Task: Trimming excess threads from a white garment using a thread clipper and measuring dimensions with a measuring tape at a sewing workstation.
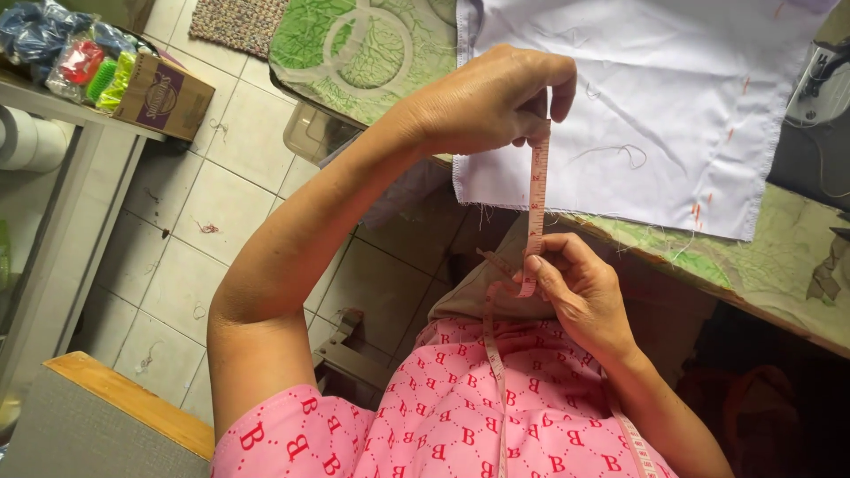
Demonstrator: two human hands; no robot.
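A pink measuring tape point(536, 208) is stretched upright between my two hands. My left hand point(491, 102) pinches its upper end just over the near edge of a white piece of cloth point(655, 106). My right hand point(575, 288) grips the tape lower down, near my lap, and the rest of the tape trails over my pink patterned garment point(443, 416). The white cloth lies flat on a table with a green patterned cover point(372, 53), with loose threads and small orange marks on it.
A sewing machine point(819, 97) stands at the table's right end. A clear plastic container point(314, 133) sits under the table edge. At the left, a shelf holds a cardboard box point(164, 93) and bagged coloured items point(75, 53). Tiled floor point(221, 204) lies below.
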